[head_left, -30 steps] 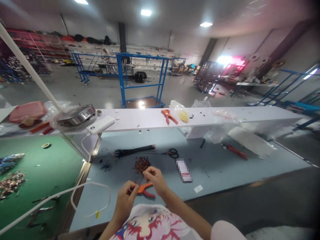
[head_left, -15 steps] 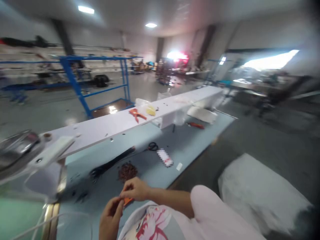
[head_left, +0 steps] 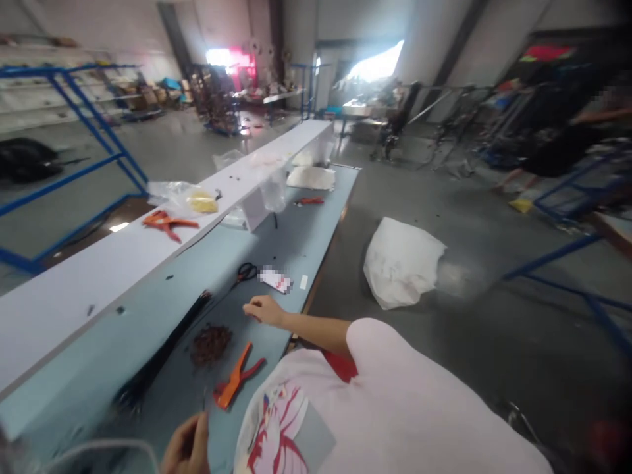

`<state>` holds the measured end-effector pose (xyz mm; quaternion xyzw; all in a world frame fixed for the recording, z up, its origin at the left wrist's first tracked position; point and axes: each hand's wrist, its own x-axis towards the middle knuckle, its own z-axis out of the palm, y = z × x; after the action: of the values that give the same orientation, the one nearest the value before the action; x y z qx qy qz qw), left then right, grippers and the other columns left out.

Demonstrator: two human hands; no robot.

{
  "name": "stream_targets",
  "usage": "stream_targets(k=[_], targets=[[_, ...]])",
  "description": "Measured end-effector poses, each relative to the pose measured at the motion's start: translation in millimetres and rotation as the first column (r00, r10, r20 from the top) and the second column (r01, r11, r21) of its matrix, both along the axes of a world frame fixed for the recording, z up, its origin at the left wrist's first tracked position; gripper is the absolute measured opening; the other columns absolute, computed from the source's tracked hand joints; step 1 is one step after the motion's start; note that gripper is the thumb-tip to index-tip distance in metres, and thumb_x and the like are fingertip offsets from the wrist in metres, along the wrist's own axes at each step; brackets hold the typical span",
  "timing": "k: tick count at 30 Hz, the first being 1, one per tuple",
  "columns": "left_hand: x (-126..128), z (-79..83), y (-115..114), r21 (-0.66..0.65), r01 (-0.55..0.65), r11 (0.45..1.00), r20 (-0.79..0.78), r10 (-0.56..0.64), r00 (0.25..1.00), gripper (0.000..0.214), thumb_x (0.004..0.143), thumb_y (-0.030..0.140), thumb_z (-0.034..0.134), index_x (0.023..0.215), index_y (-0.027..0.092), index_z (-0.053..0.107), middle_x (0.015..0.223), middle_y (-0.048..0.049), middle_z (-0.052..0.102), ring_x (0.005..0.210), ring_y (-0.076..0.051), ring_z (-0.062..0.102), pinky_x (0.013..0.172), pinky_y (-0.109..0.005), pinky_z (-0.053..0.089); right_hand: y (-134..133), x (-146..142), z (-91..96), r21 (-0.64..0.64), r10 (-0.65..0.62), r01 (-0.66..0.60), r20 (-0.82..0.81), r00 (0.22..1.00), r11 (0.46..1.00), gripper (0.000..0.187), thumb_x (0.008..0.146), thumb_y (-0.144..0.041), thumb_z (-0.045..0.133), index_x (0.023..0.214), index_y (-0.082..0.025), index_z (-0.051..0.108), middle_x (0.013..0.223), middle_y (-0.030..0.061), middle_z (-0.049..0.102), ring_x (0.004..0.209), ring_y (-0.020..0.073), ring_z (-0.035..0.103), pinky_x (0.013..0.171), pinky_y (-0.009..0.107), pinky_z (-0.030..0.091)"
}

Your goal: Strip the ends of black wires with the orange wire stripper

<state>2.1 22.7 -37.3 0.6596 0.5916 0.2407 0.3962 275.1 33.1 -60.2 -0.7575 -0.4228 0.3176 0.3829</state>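
My left hand (head_left: 187, 447) is low in the view, its thumb and fingers pinched round a thin dark wire-like piece (head_left: 204, 398) that points upward. My right hand (head_left: 265, 309) hovers above the mat's near edge with curled fingers; whatever is in them cannot be made out. Between my hands lies an orange-and-red wire stripper (head_left: 237, 378), touched by neither. A heap of small brown pieces (head_left: 211, 345) sits just beyond it. To the left stretches a bundle of black wires (head_left: 162, 352). Black-handled scissors (head_left: 247, 271) lie past my right hand, beside a white-and-red item (head_left: 276, 280) that is blurred out.
A long white raised shelf (head_left: 99, 276) runs along the table's far side, bearing another orange hand tool (head_left: 170, 224) and a clear plastic bag (head_left: 168, 192). Red-handled pliers (head_left: 311, 201) lie farther along. A white sack (head_left: 402, 263) rests on the floor at right.
My hands have come apart, and the orange tool they held now lies on the mat. My right hand has moved outward, and the view has swung right.
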Motion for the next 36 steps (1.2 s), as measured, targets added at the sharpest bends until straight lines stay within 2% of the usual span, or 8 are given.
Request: stream_targets(k=[2, 7, 13, 18, 23, 28, 32, 36], targets=[[-3, 3.2, -3, -0.001, -0.034, 0.999, 0.073, 0.034, 0.997, 0.041, 0.063, 0.055, 0.058, 0.079, 0.018, 0.063, 0.075, -0.0037, 0.066, 0.073, -0.021, 0.062, 0.066, -0.030, 0.050, -10, -10, -29.8, -0.099, 0.118, -0.110, 0.082, 0.990, 0.989, 0.023, 0.082, -0.035, 0.058, 0.090, -0.014, 0.064, 0.086, 0.0056, 0.066, 0.080, 0.0160, 0.060, 0.074, 0.027, 0.046], [5, -4.7, -17, -0.084, -0.175, 0.981, 0.272, 0.191, 0.943, 0.032, 0.064, 0.046, 0.059, 0.077, 0.017, 0.064, 0.071, -0.0032, 0.064, 0.067, -0.016, 0.057, 0.065, -0.028, 0.046, -22, -46, -96.7, -0.361, 0.551, -0.447, 0.271, 0.789, 0.818, 0.078, 0.065, -0.030, 0.073, 0.133, -0.013, 0.038, 0.142, 0.0202, 0.034, 0.132, 0.0313, 0.026, 0.105, 0.045, 0.020], [-5, -26.4, -28, -0.319, -0.352, 0.880, 0.444, 0.467, 0.765, 0.029, 0.062, 0.040, 0.065, 0.076, 0.014, 0.065, 0.057, 0.0022, 0.057, 0.051, -0.008, 0.045, 0.050, -0.021, 0.035, -13, -67, -120.4, -0.508, 0.761, -0.567, 0.412, 0.502, 0.649, 0.075, 0.078, -0.032, 0.059, 0.139, -0.008, 0.023, 0.145, 0.0268, 0.021, 0.134, 0.0379, 0.015, 0.104, 0.057, 0.007], [-5, -25.1, -32, -0.451, -0.319, 0.834, 0.592, 0.547, 0.592, 0.030, 0.059, 0.040, 0.069, 0.071, 0.014, 0.060, 0.045, 0.0068, 0.046, 0.040, -0.005, 0.035, 0.041, -0.019, 0.024, 0, -82, -117.7, -0.494, 0.854, -0.699, 0.354, 0.382, 0.517, 0.070, 0.072, -0.013, 0.061, 0.136, -0.016, 0.034, 0.143, 0.0155, 0.033, 0.132, 0.0276, 0.022, 0.108, 0.044, 0.010], [1, -17.4, -25, -0.390, -0.348, 0.852, 0.658, 0.523, 0.542, 0.026, 0.062, 0.037, 0.068, 0.070, 0.014, 0.058, 0.045, 0.0066, 0.046, 0.042, -0.005, 0.036, 0.043, -0.019, 0.028, 16, -89, -111.6, -0.488, 0.859, -0.713, 0.202, 0.470, 0.504, 0.051, 0.058, -0.011, 0.066, 0.108, -0.010, 0.056, 0.118, 0.0165, 0.055, 0.112, 0.0304, 0.045, 0.096, 0.042, 0.032], [-7, -9.0, -31, -0.188, -0.502, 0.844, 0.550, 0.514, 0.658, 0.020, 0.070, 0.034, 0.064, 0.073, 0.015, 0.061, 0.060, 0.0025, 0.056, 0.052, -0.007, 0.045, 0.051, -0.020, 0.037, 7, -74, -85.2, -0.432, 0.789, -0.729, -0.062, 0.612, 0.531, 0.031, 0.070, -0.021, 0.054, 0.099, -0.010, 0.057, 0.092, 0.0120, 0.065, 0.082, 0.0238, 0.060, 0.075, 0.036, 0.046], [-10, -0.6, -35, -0.004, -0.581, 0.814, 0.429, 0.526, 0.734, 0.015, 0.074, 0.030, 0.061, 0.073, 0.015, 0.061, 0.067, 0.0009, 0.058, 0.056, -0.008, 0.048, 0.054, -0.020, 0.040, -8, -62, -44.2, -0.317, 0.695, -0.759, -0.308, 0.650, 0.569, 0.037, 0.084, -0.028, 0.036, 0.116, -0.012, 0.047, 0.101, 0.0130, 0.065, 0.085, 0.0197, 0.064, 0.073, 0.033, 0.050], [-4, 6.5, -30, 0.151, -0.547, 0.823, 0.412, 0.451, 0.792, 0.010, 0.076, 0.026, 0.059, 0.072, 0.016, 0.060, 0.067, 0.0009, 0.056, 0.059, -0.009, 0.048, 0.056, -0.020, 0.040, -16, -64, 8.9, -0.125, 0.422, -0.736, -0.751, 0.509, 0.665, 0.043, 0.085, -0.047, 0.042, 0.114, -0.016, 0.050, 0.099, 0.0119, 0.064, 0.085, 0.0205, 0.063, 0.079, 0.038, 0.049]])
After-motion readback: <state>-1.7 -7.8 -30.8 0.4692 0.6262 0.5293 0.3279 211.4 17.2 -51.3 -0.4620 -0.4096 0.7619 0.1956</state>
